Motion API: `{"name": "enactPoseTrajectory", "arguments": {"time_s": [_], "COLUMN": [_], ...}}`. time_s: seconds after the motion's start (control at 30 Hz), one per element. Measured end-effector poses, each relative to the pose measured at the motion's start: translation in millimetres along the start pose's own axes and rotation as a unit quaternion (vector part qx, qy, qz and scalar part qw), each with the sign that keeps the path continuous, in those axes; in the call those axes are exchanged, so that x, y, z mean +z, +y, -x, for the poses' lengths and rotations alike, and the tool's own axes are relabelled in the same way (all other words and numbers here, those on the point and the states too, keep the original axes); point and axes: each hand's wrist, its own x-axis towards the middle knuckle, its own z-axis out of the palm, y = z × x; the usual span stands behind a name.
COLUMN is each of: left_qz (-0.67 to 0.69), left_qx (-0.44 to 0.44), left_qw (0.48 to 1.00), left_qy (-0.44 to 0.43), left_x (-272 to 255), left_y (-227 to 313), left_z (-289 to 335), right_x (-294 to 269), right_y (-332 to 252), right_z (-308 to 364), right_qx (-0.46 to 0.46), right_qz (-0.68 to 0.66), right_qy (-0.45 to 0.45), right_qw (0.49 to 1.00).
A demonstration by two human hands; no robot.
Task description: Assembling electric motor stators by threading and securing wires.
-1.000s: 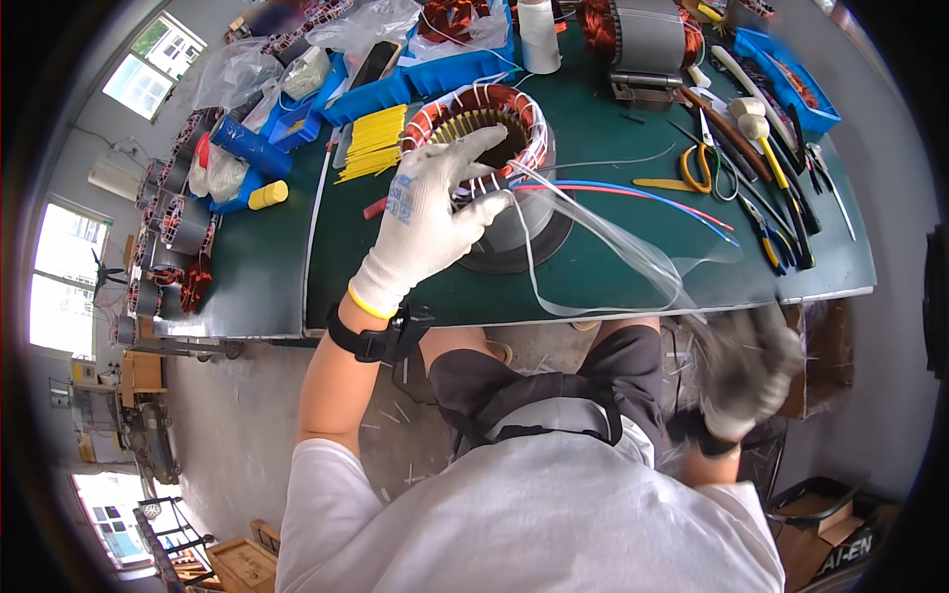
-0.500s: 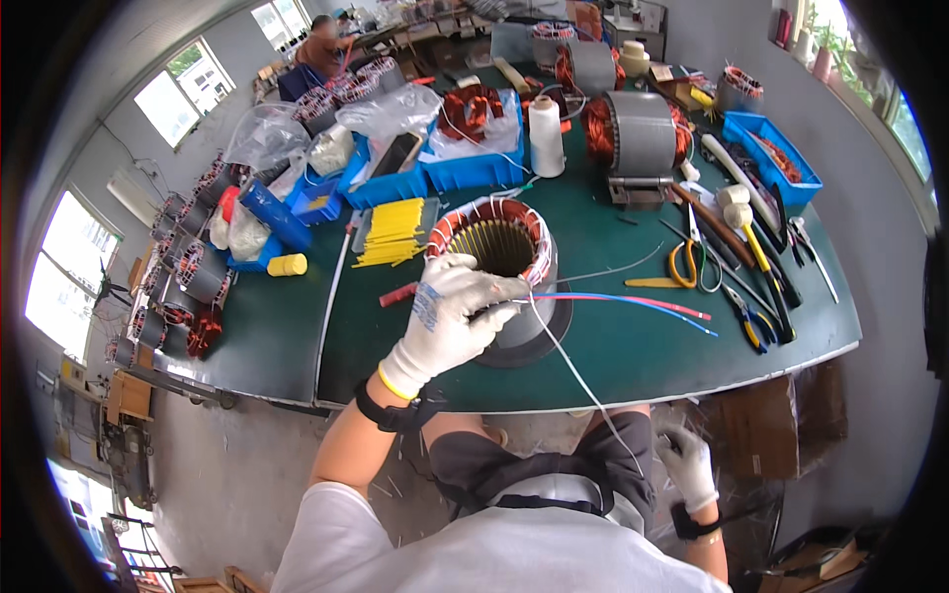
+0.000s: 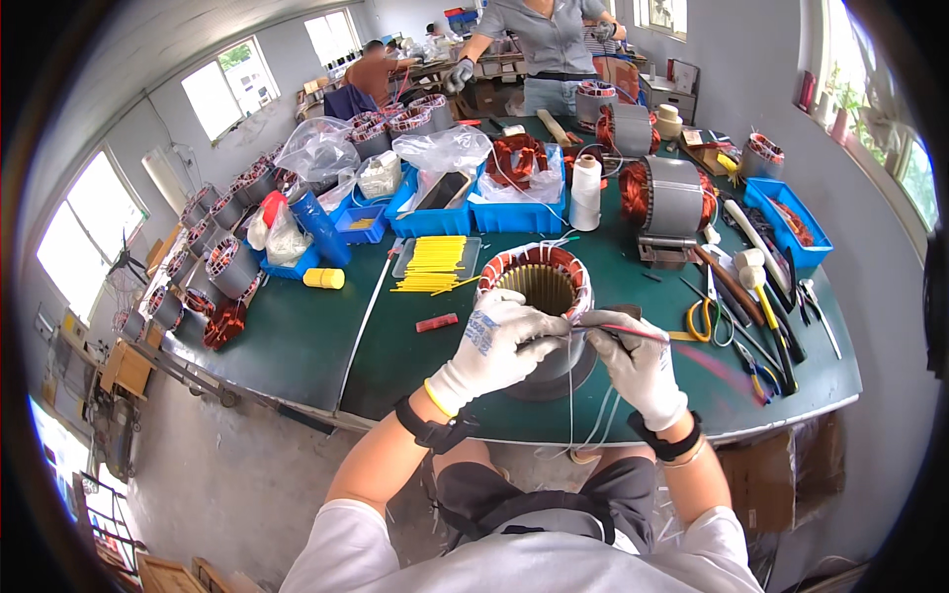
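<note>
A motor stator (image 3: 585, 346) stands upright near the table's front edge, with copper windings laced in white cord around its top rim. My gloved left hand (image 3: 499, 344) is closed at the rim's right front, its fingertips pinching the base of the lead wires. Beside it, my gloved right hand (image 3: 638, 366) is closed around the same red and dark lead wires (image 3: 643, 333). Their free ends smear out to the right in a blur. White lacing cord (image 3: 570, 395) hangs from between the hands past the table edge. Exactly what lies under the fingertips is hidden.
Yellow strips (image 3: 435, 262) lie on a tray behind my left hand, with a small red piece (image 3: 437, 322) nearer. Scissors (image 3: 700, 321), pliers (image 3: 759, 381) and a mallet (image 3: 756, 282) lie rightward. Blue bins (image 3: 514, 217), a thread cone (image 3: 585, 193) and a larger stator (image 3: 667, 198) stand behind. Another person (image 3: 554, 49) stands opposite.
My right hand has come up from beside my leg to the stator and taken hold of the lead wires. The left hand stays at the rim. The view has tilted up, showing the person opposite.
</note>
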Motion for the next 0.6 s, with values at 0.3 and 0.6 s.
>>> {"name": "enactPoseTrajectory", "arguments": {"time_s": [0.3,0.6], "left_qz": [0.015,0.007], "left_qx": [0.000,-0.014], "left_qw": [1.000,1.000], "left_qy": [0.013,0.012], "left_x": [-1,4], "left_y": [-8,-11], "left_z": [-6,-1], "right_x": [-6,-7], "right_y": [15,9], "right_z": [-62,-66], "right_qx": [0.129,0.106], "right_qz": [-0.027,0.021], "right_qy": [-0.096,-0.147], "right_qw": [0.987,0.983]}}
